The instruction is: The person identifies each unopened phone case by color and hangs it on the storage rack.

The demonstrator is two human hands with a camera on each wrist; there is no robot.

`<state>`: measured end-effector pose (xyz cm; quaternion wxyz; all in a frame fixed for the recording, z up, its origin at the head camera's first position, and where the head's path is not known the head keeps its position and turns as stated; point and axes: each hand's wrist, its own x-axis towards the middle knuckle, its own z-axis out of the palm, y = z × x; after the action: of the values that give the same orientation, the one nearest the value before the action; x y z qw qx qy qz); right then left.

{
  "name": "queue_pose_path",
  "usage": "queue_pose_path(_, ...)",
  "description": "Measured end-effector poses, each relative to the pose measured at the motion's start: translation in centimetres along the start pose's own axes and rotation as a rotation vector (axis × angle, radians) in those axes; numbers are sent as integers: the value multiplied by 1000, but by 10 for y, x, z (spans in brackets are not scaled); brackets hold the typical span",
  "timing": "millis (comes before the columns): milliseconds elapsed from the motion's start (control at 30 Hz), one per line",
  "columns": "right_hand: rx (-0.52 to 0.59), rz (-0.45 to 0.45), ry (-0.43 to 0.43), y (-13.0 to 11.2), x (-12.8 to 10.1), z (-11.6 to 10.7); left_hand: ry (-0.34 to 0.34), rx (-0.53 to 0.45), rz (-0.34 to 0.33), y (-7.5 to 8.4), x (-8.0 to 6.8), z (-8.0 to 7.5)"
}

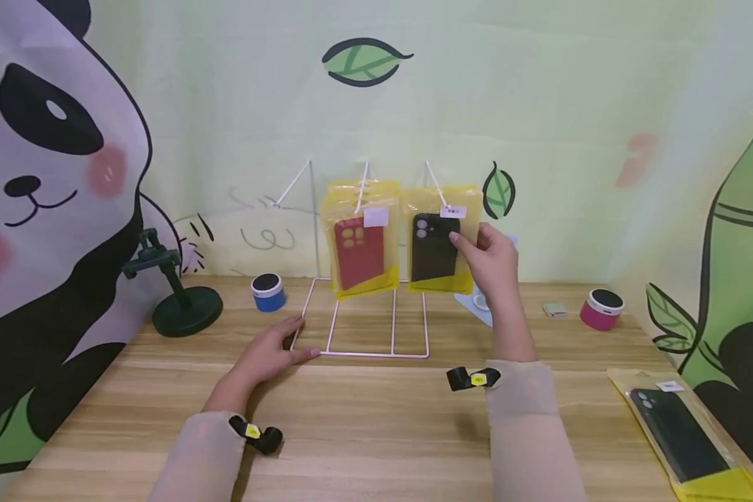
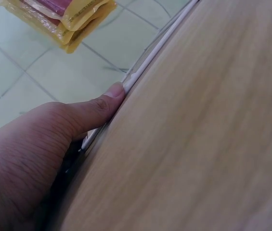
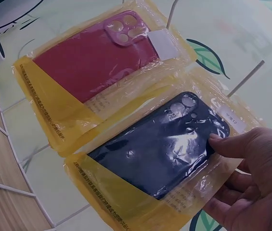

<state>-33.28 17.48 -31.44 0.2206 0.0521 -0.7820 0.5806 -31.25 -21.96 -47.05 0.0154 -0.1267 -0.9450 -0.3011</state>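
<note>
Black phone case packet (image 1: 437, 245), hanging on the white wire rack (image 1: 364, 341), looks light, floppy and slippery, best pinched at its edge as the right hand (image 1: 492, 263) does, while the left hand (image 1: 270, 352) lies flat, fingers pressing the rack's base

Pretty cute setup: a light wooden worktop (image 1: 376, 432) with plank grain, pushed up against a pale green wall (image 1: 571, 104). Left of the worktop there's a big cartoon panda (image 1: 44, 174) painted on the wall, a bamboo stalk (image 1: 740, 230) to its right, and leaf doodles (image 1: 364, 61) above it. Soft, even light.
</note>
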Motion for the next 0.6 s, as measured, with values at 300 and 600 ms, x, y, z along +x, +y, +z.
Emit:
queue_pose_path(300, 22, 13, -5, 1, 0, 3, -16, -3, -29, 0, 0, 0)
queue_pose_path(600, -47, -59, 87, 2, 2, 10, -9, 0, -27, 0, 2, 0)
